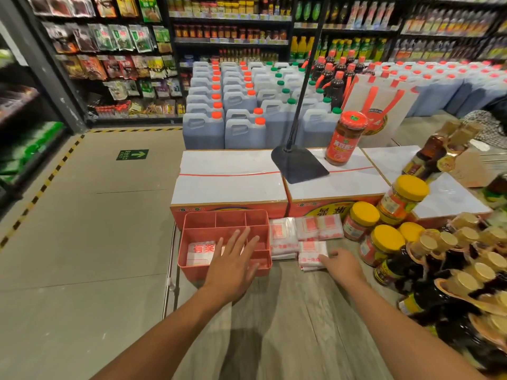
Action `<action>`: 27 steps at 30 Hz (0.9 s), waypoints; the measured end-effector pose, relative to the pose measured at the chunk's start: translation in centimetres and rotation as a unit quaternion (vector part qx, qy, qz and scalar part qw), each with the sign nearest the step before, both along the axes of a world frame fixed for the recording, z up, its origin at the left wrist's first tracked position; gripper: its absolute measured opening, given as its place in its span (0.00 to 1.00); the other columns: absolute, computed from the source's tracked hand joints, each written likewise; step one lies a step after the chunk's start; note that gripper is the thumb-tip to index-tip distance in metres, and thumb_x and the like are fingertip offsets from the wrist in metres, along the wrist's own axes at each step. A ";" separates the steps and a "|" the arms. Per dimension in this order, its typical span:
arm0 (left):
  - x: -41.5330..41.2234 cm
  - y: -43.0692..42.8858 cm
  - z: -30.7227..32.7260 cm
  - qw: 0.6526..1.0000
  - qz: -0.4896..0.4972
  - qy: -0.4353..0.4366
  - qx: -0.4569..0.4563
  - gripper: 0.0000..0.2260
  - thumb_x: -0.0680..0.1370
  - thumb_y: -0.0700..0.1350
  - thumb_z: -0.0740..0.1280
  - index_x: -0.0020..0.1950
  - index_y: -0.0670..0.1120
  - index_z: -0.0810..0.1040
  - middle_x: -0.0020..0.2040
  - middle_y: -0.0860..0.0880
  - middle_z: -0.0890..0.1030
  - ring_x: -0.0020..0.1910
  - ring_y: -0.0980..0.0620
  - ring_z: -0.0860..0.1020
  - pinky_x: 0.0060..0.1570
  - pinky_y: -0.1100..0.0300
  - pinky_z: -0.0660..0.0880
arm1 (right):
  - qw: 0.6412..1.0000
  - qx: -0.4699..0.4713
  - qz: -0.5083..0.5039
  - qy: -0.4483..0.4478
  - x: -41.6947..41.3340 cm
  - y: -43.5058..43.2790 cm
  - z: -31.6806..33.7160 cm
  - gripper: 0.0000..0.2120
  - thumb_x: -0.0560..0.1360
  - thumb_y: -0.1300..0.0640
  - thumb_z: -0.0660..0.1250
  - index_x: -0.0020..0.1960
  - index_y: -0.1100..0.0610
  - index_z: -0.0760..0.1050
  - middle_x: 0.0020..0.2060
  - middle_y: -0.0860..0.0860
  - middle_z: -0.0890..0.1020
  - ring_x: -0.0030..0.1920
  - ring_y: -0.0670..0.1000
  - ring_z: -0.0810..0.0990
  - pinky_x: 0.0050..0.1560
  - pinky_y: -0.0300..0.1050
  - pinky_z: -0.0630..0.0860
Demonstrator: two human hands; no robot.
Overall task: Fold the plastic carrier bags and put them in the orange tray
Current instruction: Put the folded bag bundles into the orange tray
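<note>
The left hand (233, 266) hovers over the orange tray (192, 223), fingers spread. Right of the tray, the right hand (343, 263) presses a folded bag (311, 252); pinch it firmly so the folds stay flat.

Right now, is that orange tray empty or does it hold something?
Not empty. The orange tray holds a folded bag in its large compartment; its small back compartments look bare.
</note>
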State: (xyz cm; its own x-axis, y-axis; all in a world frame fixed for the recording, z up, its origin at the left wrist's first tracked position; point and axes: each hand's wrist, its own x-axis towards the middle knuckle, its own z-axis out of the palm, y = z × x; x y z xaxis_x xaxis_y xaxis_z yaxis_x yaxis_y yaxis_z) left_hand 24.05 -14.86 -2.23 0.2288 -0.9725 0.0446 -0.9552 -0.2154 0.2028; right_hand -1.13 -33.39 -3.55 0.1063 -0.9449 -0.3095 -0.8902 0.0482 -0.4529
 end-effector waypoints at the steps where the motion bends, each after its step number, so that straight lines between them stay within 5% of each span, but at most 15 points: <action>1: 0.0 0.0 0.0 1.000 0.001 0.001 0.005 0.28 0.85 0.63 0.49 0.83 0.57 0.51 0.84 0.53 0.46 0.83 0.50 0.43 0.80 0.40 0.47 | 1.000 0.000 0.000 -0.003 0.0 -0.2 -0.3 0.14 0.77 0.42 0.69 0.54 0.51 0.81 0.48 0.52 0.85 0.47 0.54 0.81 0.47 0.49 0.79; 6: -0.1 0.0 0.0 1.000 0.002 0.004 0.005 0.28 0.85 0.63 0.50 0.83 0.57 0.52 0.84 0.53 0.48 0.83 0.49 0.45 0.80 0.39 0.48 | 1.000 0.009 -0.003 -0.022 -0.1 -0.3 0.1 0.10 0.78 0.45 0.70 0.51 0.50 0.84 0.42 0.49 0.84 0.43 0.52 0.81 0.40 0.46 0.75; 10: -0.2 0.0 0.5 1.000 0.003 0.012 0.017 0.28 0.85 0.63 0.49 0.83 0.58 0.49 0.84 0.54 0.45 0.83 0.50 0.42 0.80 0.41 0.45 | 0.992 0.022 -0.075 -0.104 -0.1 -0.5 0.5 0.10 0.74 0.49 0.76 0.51 0.53 0.81 0.46 0.51 0.84 0.46 0.53 0.81 0.48 0.50 0.80; 14: -0.2 0.0 1.2 0.999 0.005 0.047 0.016 0.28 0.85 0.62 0.51 0.84 0.57 0.50 0.84 0.53 0.47 0.83 0.51 0.43 0.81 0.41 0.46 | 0.975 0.046 -0.106 -0.189 -0.2 -0.5 2.1 0.11 0.73 0.55 0.77 0.52 0.57 0.80 0.45 0.54 0.84 0.42 0.52 0.81 0.32 0.41 0.74; 20: -1.1 -0.3 3.2 0.992 0.013 0.126 -0.024 0.28 0.85 0.59 0.57 0.83 0.55 0.54 0.84 0.54 0.55 0.83 0.53 0.49 0.81 0.50 0.51 | 0.955 0.051 -0.114 -0.268 -0.9 -0.4 4.3 0.14 0.74 0.55 0.77 0.57 0.56 0.78 0.49 0.51 0.83 0.48 0.52 0.83 0.40 0.47 0.77; 24: -2.1 -0.6 4.6 0.970 0.027 0.233 -0.062 0.27 0.84 0.56 0.62 0.82 0.53 0.59 0.81 0.52 0.62 0.80 0.53 0.59 0.77 0.53 0.61 | 0.936 0.059 -0.095 -0.334 -0.5 0.4 6.3 0.09 0.73 0.53 0.78 0.49 0.51 0.79 0.50 0.51 0.85 0.50 0.53 0.84 0.45 0.49 0.80; 27: -2.6 -1.0 5.5 0.946 0.052 0.310 -0.080 0.25 0.84 0.55 0.63 0.80 0.53 0.63 0.78 0.53 0.67 0.76 0.53 0.66 0.72 0.55 0.68 | 0.923 0.081 -0.074 -0.368 0.6 1.7 8.1 0.11 0.74 0.53 0.77 0.53 0.52 0.81 0.49 0.51 0.86 0.50 0.50 0.85 0.48 0.49 0.82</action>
State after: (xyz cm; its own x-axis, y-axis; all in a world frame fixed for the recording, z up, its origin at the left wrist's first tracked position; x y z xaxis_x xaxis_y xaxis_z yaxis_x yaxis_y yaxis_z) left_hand 21.43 -15.83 3.31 0.3530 -0.9355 0.0161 -0.6179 -0.2202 0.7548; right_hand -0.56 -31.74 4.59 0.2182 -0.9139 -0.3423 -0.3224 0.2636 -0.9092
